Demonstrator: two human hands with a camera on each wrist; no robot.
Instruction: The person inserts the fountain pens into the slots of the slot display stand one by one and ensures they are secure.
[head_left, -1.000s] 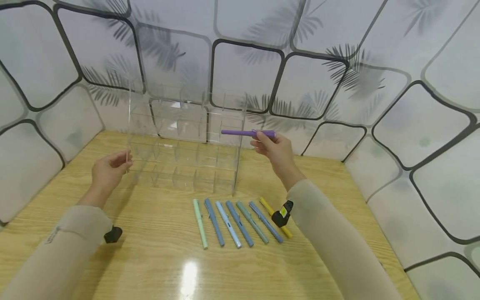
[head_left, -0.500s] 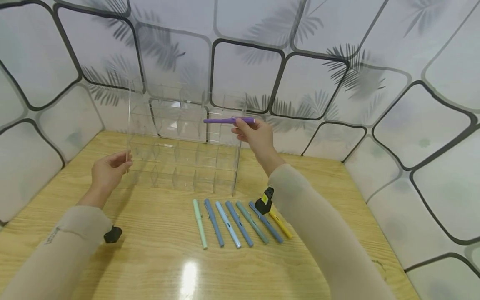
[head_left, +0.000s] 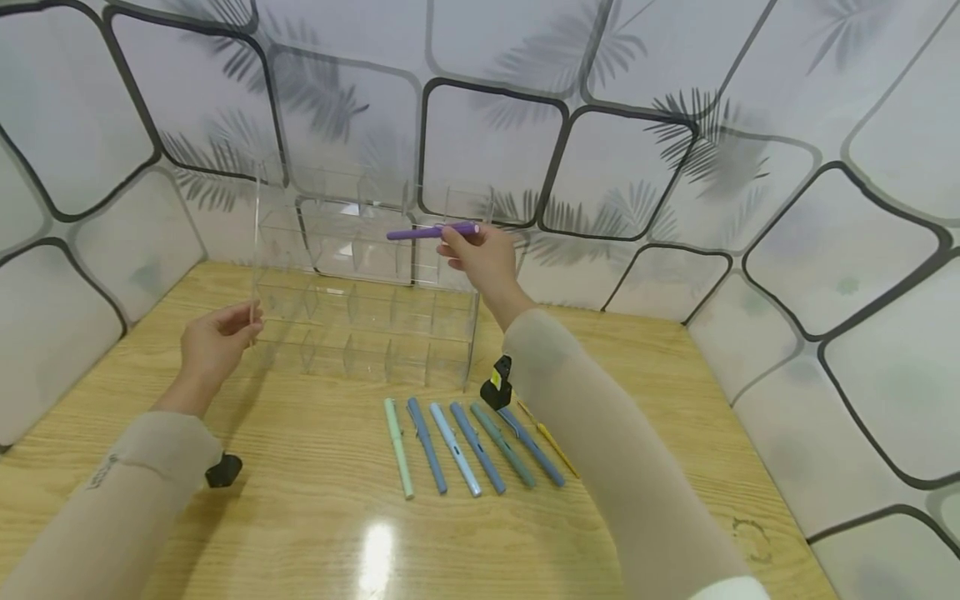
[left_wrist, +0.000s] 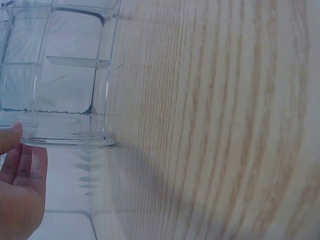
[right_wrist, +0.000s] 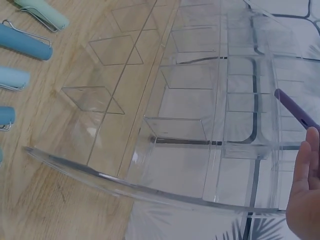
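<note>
A clear acrylic rack (head_left: 367, 360) with tiers of small compartments stands on the wooden table. My left hand (head_left: 213, 342) pinches the front edge of its left side panel (left_wrist: 70, 143) between thumb and fingers. Level with the upper tiers, my right hand (head_left: 489, 265) holds a purple pen (head_left: 411, 234) near its capped end. The pen lies almost level and points left, overlapping the rack in the head view. At the right of the right wrist view, the same pen (right_wrist: 294, 106) shows beyond the fingers (right_wrist: 301, 162).
Several pens lie side by side before the rack, from a light green pen (head_left: 400, 450) through blue ones to a grey-green pen (head_left: 504, 446). A yellow pen (head_left: 553, 440) at the right end is partly hidden by my sleeve. Patterned fabric walls (head_left: 495, 150) enclose the table (head_left: 300, 500).
My right hand has moved left and slightly up with the purple pen, from beside the rack to over its upper right part. My left hand has stayed at the side panel.
</note>
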